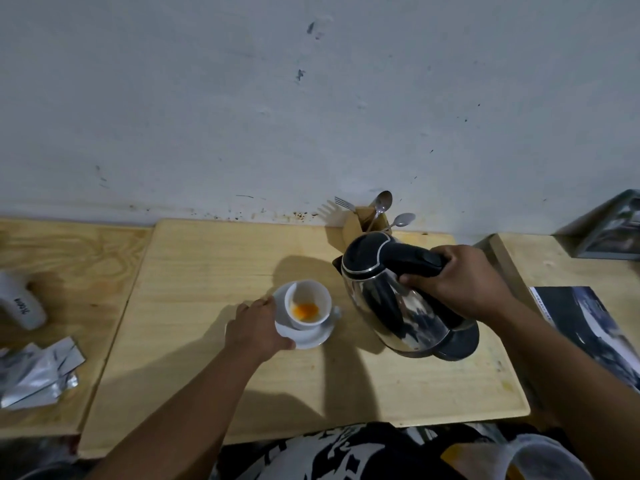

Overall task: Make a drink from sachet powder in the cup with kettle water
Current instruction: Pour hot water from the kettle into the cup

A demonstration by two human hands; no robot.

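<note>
A white cup (308,299) stands on a white saucer (313,336) in the middle of the wooden board, with orange powder (305,310) in its bottom. My left hand (255,330) grips the saucer's left rim. A steel kettle (398,306) with a black lid and handle is held just right of the cup, tilted, its spout toward the cup. My right hand (457,284) is closed around the kettle's handle. No water is seen pouring.
A wooden cutlery holder (363,221) with spoons and forks stands behind the kettle by the wall. Silver sachets (38,372) and a white container (19,301) lie at the far left. A dark booklet (585,323) lies at the right.
</note>
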